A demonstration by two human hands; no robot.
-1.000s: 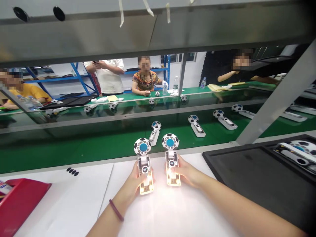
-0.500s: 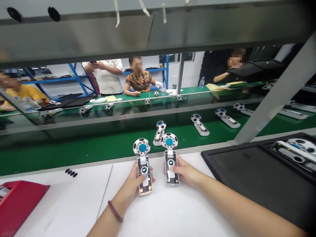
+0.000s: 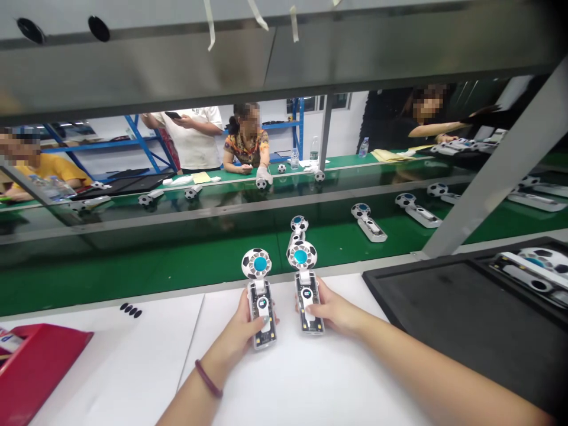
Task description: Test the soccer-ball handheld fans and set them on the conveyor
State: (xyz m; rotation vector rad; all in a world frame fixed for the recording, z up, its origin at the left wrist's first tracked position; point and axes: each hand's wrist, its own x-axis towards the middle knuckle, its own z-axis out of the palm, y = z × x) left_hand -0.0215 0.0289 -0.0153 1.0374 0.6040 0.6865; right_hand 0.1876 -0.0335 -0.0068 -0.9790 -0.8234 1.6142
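My left hand [image 3: 239,328] is wrapped round a handheld fan [image 3: 261,289] with a black-and-white football-patterned head, a blue centre and a clear body. Its thumb lies on the white strip below a small round lit display. My right hand [image 3: 332,307] grips a matching handheld fan [image 3: 305,283] in the same way, thumb on its front. Both fans are held side by side, heads up, over the white worktop [image 3: 310,384]. Behind the right fan's head, another fan [image 3: 299,223] on the green belt is partly hidden.
More fans [image 3: 371,228] lie along the green conveyor belt [image 3: 133,260]. At right is a black tray [image 3: 412,296] with a fan in it. To the left are several black ovals [image 3: 131,310] and a red bin [image 3: 48,367]. A slanted post [image 3: 483,160] stands at right; co-workers sit opposite.
The orange glow of the lights low on the left fan has gone. Fans on the near belt have shifted right. Across the belt, a co-worker's gloved hand has reached to a fan.
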